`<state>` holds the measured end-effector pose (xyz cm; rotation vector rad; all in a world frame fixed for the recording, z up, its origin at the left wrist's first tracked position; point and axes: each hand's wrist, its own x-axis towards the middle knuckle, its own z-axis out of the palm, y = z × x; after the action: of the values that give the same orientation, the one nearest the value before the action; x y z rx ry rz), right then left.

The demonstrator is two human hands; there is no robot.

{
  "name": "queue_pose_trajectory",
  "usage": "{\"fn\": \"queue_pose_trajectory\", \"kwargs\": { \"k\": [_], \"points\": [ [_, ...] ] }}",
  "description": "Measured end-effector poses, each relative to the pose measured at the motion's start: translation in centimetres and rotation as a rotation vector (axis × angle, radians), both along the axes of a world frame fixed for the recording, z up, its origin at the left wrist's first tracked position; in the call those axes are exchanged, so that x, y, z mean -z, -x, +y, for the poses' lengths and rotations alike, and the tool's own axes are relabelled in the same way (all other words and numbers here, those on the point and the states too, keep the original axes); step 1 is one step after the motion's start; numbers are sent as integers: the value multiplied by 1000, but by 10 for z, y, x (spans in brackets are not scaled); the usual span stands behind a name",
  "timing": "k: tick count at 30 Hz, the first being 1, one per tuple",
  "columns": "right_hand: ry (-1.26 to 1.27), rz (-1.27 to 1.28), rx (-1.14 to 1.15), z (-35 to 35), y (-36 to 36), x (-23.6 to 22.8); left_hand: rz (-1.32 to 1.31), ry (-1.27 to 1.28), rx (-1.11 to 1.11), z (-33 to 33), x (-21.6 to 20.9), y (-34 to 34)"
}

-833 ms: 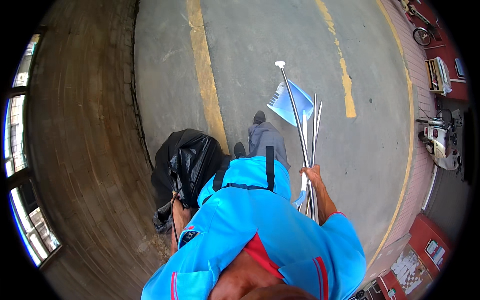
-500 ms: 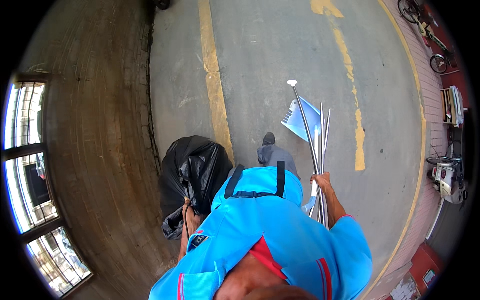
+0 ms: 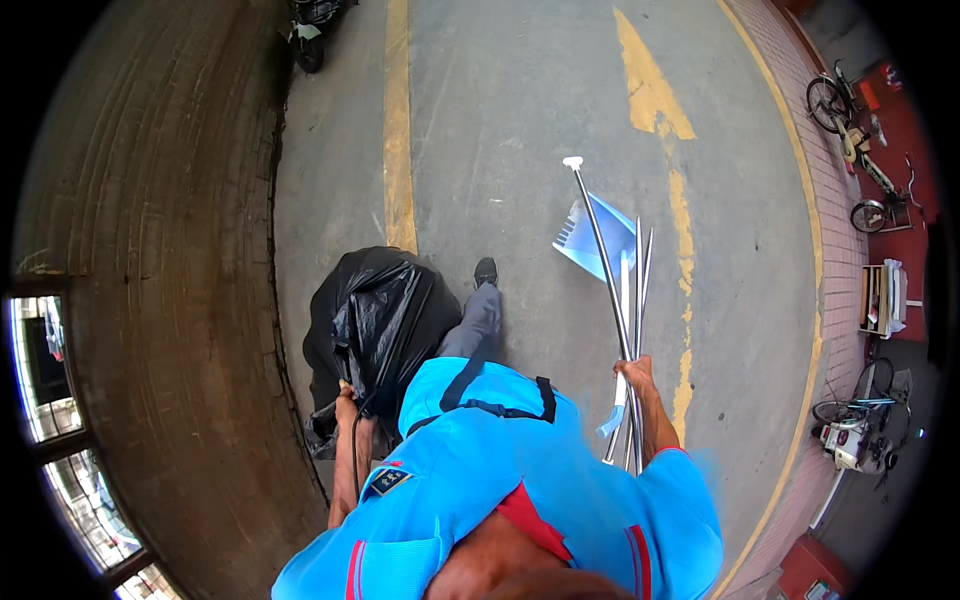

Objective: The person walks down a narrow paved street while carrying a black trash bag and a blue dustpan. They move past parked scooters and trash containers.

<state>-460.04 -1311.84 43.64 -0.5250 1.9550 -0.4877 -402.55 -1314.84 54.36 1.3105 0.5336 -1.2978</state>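
Note:
A bulging black garbage bag (image 3: 385, 295) hangs at my left side. My left hand (image 3: 347, 404) is closed on its gathered plastic near the lower end, where the fingers are partly hidden. On the other side, my right hand (image 3: 636, 374) wraps round a bundle of long handles. Among them are a blue long-handled dustpan (image 3: 582, 240) with a toothed edge, a dark pole (image 3: 608, 272) with a white end cap, and thin silver poles (image 3: 641, 290). The dustpan's pan points ahead, above the ground. What the silver poles belong to cannot be seen.
A brown wall (image 3: 170, 280) with barred windows (image 3: 45, 370) runs along the left. Ahead on the left stands a parked motorbike (image 3: 308, 45). Yellow lines (image 3: 398, 130) mark the grey pavement (image 3: 510, 130). Along the right are bicycles (image 3: 868, 215), a small rack (image 3: 877, 300) and a white scooter (image 3: 845, 440).
I have walked forward: the motorbike and more of the painted arrow have come into view, and a leg is stretched ahead. Both hands keep their hold on the bag and handles.

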Motion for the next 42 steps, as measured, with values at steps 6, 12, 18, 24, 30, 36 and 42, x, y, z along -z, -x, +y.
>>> {"fn": "queue_pose_trajectory", "kwargs": {
  "k": [6, 12, 18, 24, 30, 36, 42],
  "points": [
    [-38, -15, 19, -110, 0, -32, -44, -90, 63, -140, -5, 31],
    [-3, -95, 120, -219, -4, -7, -169, -170, 116, -259, 14, 34],
    [39, -171, 175, -427, 39, -6, -278, -217, 130, -473, -29, 92],
    [8, -119, 42, -650, 116, -16, -181, 35, -18, -631, 7, 116],
    [16, -53, -105, -875, 180, -23, -74, -110, -107, -816, -74, 201],
    [56, 25, -29, -1054, 210, -38, -150, -137, 124, -1026, -25, 214],
    [11, 34, -48, -1180, 213, -80, 47, -56, 183, -1158, -46, 235]
  ]
}}
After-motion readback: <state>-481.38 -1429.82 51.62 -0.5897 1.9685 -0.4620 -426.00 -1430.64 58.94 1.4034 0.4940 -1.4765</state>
